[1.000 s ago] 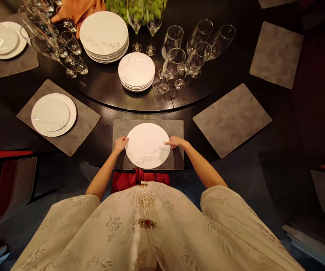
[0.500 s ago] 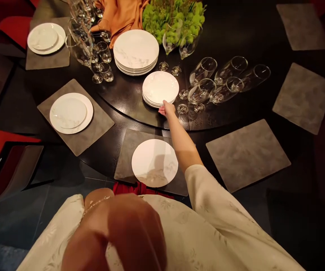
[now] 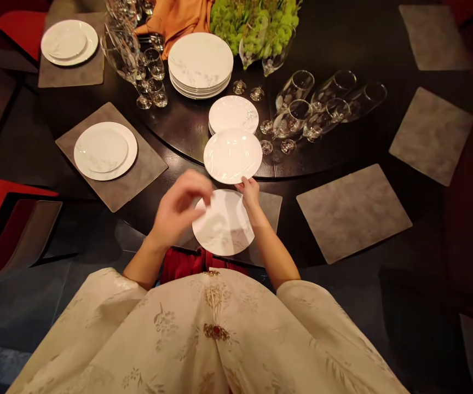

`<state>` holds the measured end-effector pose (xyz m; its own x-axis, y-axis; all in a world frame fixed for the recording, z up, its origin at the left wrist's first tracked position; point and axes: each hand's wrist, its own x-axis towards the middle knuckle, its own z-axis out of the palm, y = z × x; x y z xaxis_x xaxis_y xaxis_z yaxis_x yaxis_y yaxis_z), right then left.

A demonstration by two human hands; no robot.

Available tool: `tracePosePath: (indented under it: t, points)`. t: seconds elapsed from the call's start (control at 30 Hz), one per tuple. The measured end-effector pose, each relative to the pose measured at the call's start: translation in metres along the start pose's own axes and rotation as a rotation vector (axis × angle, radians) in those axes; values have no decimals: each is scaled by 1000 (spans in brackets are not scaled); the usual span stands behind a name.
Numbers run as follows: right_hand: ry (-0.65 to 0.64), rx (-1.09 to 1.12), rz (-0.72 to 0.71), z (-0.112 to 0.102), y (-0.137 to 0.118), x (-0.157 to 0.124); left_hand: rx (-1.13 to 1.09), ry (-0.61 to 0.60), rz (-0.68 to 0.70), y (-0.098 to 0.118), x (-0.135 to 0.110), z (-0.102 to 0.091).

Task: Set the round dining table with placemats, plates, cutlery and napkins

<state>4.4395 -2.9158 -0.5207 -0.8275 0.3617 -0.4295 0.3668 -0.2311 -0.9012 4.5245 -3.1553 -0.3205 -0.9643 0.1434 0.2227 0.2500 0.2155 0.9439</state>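
The right hand (image 3: 249,193) pinches a white plate (image 3: 232,156) by its rim; the left hand (image 3: 178,209) hovers open, fingers loosely curled, beside a lower plate (image 3: 223,222).

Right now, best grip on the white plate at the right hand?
Take the white plate by its near rim, coming from the person's side, where the right hand already is: thumb on top, fingers beneath. It is round and shallow with no handle, and its far edge sits close to the stacked plates, so the near rim is probably safest.

A cream floral brocade robe (image 3: 109,334) with wide sleeves, a red-stoned gold clasp (image 3: 215,331) and red waist fabric (image 3: 191,261).
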Motion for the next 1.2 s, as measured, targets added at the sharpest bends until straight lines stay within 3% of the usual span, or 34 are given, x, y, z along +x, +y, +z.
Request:
tracePosePath:
  t: [0.07, 0.13, 0.2, 0.27, 0.37, 0.47, 0.63, 0.97, 1.07, 1.2]
  points:
    - [-178, -106, -32, -35, 10, -23, 145, -44, -166, -58, 20, 25]
    - [-310, -262, -78, -65, 16, -33, 311, -119, -387, -117, 17, 46]
    - [-375, -443, -125, -85, 23, -32, 333, -327, -703, -163, -6, 61]
    - [-409, -624, -149, -94, 31, -26, 285, -477, -947, -189, -39, 72]
    - [-407, -850, -153, -93, 45, -17, 265, -553, -1060, -200, -79, 87]
    - [-369, -988, -152, -86, 56, -11, 282, -570, -1108, -202, -98, 99]
    - [-354, -1133, -116, -79, 60, -7, 345, -555, -1139, -211, -102, 102]
    - [-265, -1410, -57, -65, 43, -7, 438, -611, -1111, -220, -102, 96]
    - [-259, -1226, -12, -57, 33, 7, 458, -634, -1089, -223, -102, 96]
    - [-156, -449, 192, -21, 16, 45, 499, -660, -1050, -222, -102, 95]
